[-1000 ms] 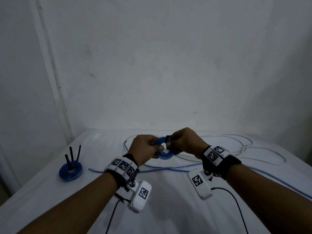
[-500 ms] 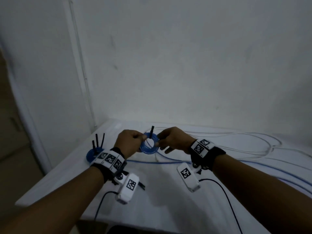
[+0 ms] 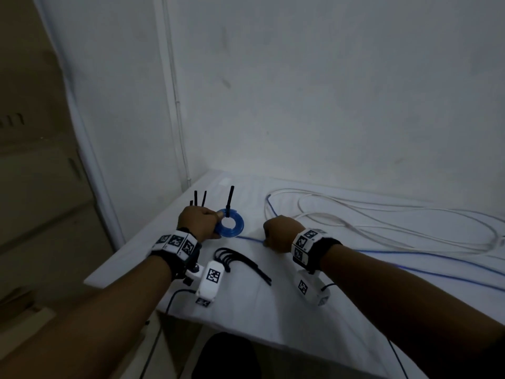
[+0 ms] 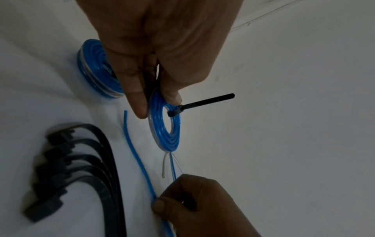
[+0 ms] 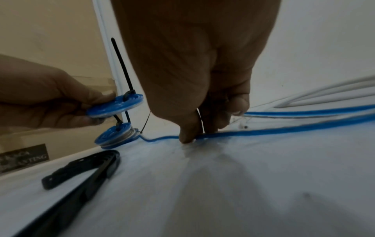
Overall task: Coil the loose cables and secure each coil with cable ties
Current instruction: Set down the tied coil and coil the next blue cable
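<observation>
My left hand pinches a small blue cable coil by its rim, just above the table. A black cable tie is fastened round the coil, its tail sticking up. Behind the left hand, a second tied blue coil lies on the table near the left edge. My right hand pinches a loose blue cable down on the white table.
A bundle of spare black cable ties lies between my forearms. Loose white cables loop across the back right of the table, and the blue cable runs off to the right. The table's left edge and a wall corner are close.
The view swung left. My right hand let go of the tied coil and dropped to the loose blue cable on the table. My left hand carried the coil left, toward the other coil.
</observation>
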